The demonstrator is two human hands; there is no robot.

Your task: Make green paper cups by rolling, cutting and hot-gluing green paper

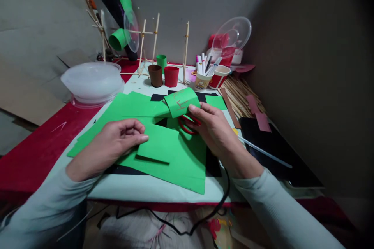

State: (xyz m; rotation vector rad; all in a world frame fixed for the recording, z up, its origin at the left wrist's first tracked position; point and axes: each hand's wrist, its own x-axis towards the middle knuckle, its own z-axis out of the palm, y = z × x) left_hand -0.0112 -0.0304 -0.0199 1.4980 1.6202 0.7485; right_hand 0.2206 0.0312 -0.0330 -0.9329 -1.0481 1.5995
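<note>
My left hand pinches the left edge of a small rectangular piece of green paper, tilted just above larger green sheets. In my right hand, thumb on top, is a curved piece of green paper with reddish pen marks on it. Red-handled scissors show directly below that curved piece, against the right fingers. Whether those fingers also grip the scissors I cannot tell; their blades are mostly hidden. Black paper peeks out beneath the green sheets.
Brown, red and green cups stand behind the sheets, near thin stick frames. A marker cup is at back right, beside many wooden sticks. Clear plastic bowls sit left; a black flat panel lies right.
</note>
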